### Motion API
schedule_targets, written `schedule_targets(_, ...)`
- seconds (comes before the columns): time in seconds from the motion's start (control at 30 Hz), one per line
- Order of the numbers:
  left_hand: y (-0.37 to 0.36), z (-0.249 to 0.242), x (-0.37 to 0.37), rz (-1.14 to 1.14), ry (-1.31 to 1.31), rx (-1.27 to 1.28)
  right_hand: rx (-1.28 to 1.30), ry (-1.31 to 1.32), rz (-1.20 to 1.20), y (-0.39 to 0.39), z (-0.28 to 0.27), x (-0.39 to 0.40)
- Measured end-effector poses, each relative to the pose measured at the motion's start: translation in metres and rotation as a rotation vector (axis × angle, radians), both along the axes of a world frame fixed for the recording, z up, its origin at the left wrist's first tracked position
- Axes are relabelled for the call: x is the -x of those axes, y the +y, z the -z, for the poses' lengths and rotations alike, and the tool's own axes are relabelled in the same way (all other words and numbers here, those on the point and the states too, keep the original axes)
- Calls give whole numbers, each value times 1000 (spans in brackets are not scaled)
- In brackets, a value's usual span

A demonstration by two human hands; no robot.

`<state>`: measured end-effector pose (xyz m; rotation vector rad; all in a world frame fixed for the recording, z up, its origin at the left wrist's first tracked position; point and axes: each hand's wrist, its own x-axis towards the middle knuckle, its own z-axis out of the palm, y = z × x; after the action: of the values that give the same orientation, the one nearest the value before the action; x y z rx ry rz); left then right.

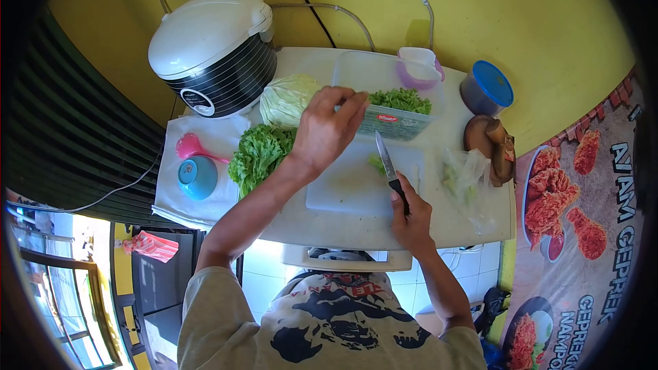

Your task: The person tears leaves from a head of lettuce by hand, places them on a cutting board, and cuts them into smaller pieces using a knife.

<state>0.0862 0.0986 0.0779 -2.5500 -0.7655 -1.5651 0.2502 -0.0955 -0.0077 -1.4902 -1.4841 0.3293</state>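
My right hand is wrapped round the black handle of a knife, whose blade points up and away over the white cutting board. A small piece of green leaf lies on the board beside the blade. My left hand is raised at the left edge of a clear plastic container with chopped lettuce in it. Its fingers are bent together, and whatever they hold, if anything, is hidden. Leafy lettuce and a pale cabbage are left of this hand.
A rice cooker stands back left, near a pink scoop and blue bowl on a white cloth. Toward the right are a blue-lidded tub, a plastic bag, brown objects and a purple-and-white container.
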Motion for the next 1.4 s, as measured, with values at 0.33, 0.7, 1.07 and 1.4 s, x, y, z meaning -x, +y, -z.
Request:
schedule_targets(0.33,34,-14,-6,-212,301,73,-77,-1,5,2,6,0)
schedule_targets(0.7,-17,7,-6,101,-165,139,19,125,38,-1,12,-1)
schedule_targets(1.07,-30,76,-7,129,425,332,81,195,63,-3,13,-1)
schedule_targets(1.4,-42,49,15,364,135,1065,3,207,34,7,3,3)
